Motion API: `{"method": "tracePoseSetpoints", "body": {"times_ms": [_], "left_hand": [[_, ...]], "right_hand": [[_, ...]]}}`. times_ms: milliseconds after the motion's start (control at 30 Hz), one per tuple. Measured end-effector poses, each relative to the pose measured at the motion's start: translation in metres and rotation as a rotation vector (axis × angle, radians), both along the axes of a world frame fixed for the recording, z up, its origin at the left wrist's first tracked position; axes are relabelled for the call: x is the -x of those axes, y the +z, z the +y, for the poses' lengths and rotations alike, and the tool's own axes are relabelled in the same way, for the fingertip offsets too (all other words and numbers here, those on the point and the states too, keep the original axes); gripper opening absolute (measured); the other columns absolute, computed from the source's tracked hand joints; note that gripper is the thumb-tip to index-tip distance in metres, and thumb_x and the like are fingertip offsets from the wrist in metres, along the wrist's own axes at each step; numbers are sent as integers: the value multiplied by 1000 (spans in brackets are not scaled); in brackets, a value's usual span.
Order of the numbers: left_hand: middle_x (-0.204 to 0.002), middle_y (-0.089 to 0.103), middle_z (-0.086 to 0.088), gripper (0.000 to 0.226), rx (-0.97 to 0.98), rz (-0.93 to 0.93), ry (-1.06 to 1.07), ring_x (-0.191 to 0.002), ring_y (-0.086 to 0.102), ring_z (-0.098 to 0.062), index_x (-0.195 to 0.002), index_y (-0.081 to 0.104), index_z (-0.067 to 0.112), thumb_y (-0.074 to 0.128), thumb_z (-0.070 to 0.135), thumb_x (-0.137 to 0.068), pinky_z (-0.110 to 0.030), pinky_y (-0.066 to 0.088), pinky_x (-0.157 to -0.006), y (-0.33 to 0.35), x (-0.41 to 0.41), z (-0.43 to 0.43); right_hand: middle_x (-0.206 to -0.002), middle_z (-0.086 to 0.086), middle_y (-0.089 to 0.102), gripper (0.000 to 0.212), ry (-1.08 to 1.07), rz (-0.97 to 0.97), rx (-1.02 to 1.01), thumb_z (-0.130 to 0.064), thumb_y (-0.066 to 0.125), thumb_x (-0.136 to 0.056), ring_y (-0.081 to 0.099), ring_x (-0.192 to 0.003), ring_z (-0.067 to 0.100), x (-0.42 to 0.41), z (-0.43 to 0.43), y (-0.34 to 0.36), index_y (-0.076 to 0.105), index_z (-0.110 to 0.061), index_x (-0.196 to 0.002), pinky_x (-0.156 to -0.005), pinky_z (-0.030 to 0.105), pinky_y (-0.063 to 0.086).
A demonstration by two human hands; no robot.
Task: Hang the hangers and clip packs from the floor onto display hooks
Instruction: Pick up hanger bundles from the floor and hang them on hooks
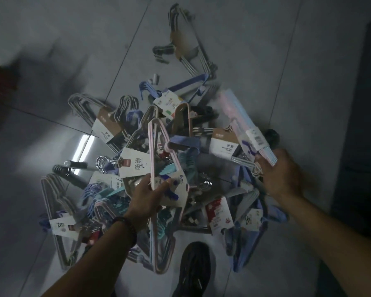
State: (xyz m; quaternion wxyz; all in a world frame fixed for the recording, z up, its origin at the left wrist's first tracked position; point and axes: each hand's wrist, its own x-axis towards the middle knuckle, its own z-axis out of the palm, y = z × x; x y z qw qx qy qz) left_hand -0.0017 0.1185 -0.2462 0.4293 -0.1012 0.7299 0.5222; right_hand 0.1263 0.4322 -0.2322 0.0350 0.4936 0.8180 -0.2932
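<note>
Dozens of packed hangers and clip packs lie in a tangled pile on the grey tiled floor, none of them yet on a display hook, and no hook is in view. The left hand, a bead bracelet at its wrist, has its fingers curled round the near end of a set of pink hangers at the middle of the heap. The set slants up and away from the palm, seemingly gripped there so it can be drawn clear of the packs hooked around it. The right hand, blurred, closes round the near end of a pastel pack at the heap's right edge; the pack's labelled body reaches up and away from the fingers, above the floor. Taking one item in each hand looks like a way to carry two to the display in one trip. A grey bundle lies apart from the rest, farther off on the tiles, and a dark shoe stands just beside the pile's near edge.
</note>
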Motion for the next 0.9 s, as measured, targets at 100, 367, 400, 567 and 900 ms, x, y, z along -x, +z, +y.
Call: {"method": "tracePoseSetpoints", "body": {"times_ms": [100,367,400,567,900], "left_hand": [[-96,81,10,16,-15,-4,-18,-82,78,-14,-114,66,14,66,25,-101,-24,60,-58,0,-5,1],[-95,81,-2,24,83,-43,-102,-84,79,-22,-113,66,17,71,35,-98,-49,67,-71,-22,-10,12],[-100,80,-5,30,107,-35,-109,-85,79,-24,-117,65,16,73,36,-96,-53,66,-73,-28,-10,13],[-103,79,-5,39,166,-15,-137,-86,79,-22,-122,58,18,75,39,-93,-51,66,-73,-46,-15,11],[-129,44,-4,53,467,513,-182,-116,52,-32,-142,35,16,65,26,-99,-40,55,-93,-60,-48,30]], "right_hand": [[-94,2,66,28,-172,109,-2,-44,68,-97,66,-82,27,-9,-7,-7,62,-19,-107,-65,31,51],[-125,10,66,42,-405,33,384,-19,73,-94,65,-112,35,-35,-3,-69,57,-19,-132,-91,48,57],[-123,10,66,40,-415,39,392,-16,73,-94,65,-110,35,-36,-2,-72,58,-18,-131,-89,47,58],[-114,6,69,35,-524,114,320,-17,79,-88,69,-105,34,-50,-8,-85,64,-18,-120,-78,41,60],[-134,6,67,49,-608,124,399,-24,77,-91,66,-119,32,-28,2,-123,62,-22,-137,-79,33,52]]}}
